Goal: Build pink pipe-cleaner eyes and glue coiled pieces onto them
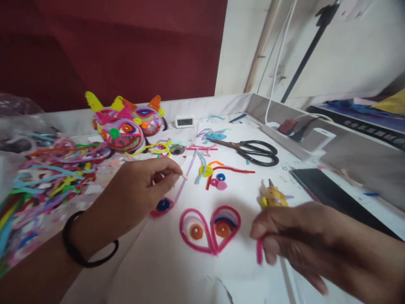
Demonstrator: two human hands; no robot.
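My left hand (158, 181) pinches a thin pale stick (184, 177) between thumb and fingertips, above the white work surface. Below it lies a pink-edged pipe cleaner piece with a dark blue centre (163, 204), partly covered by the hand. My right hand (294, 240) is closed on a short pink pipe cleaner (260, 251), which hangs down from the fingertips. Between the hands lie two pink teardrop outlines, the left one (182, 236) and the right one (238, 223), touching and with orange centres. Just beyond my right hand rests a yellow glue gun (274, 196), its handle hidden.
Black-handled scissors (257, 152) lie farther back. Colourful pipe cleaners (60, 173) are heaped at left. Behind them stand finished animal heads (123, 131) and a digital timer (184, 122). A dark flat device (332, 194) and a power strip (297, 141) are at right.
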